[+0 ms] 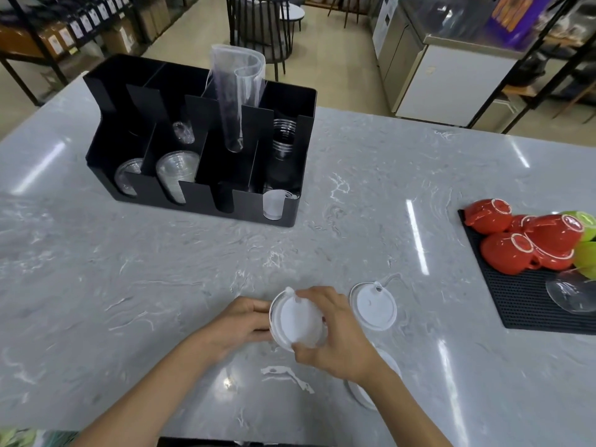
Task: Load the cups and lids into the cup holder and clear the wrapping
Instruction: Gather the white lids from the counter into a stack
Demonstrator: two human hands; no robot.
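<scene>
we've got both hands on the white lid (298, 321) | left hand (240, 324) and right hand (332, 337) gripping its edges | spare lid (374, 306) beside on the surface (161, 269)

My marble counter (371, 175) carries the black cup holder (200, 188) far-left, a white lid (374, 306) near me, a black mat (529, 304) right-edge.

The cup holder (200, 140) is set far left on the counter (129, 269), with cups (283, 137) stacked in its right compartment. A lid (373, 306) is laid near the front; a mat (522, 304) with crockery (529, 240) is placed right.
</scene>
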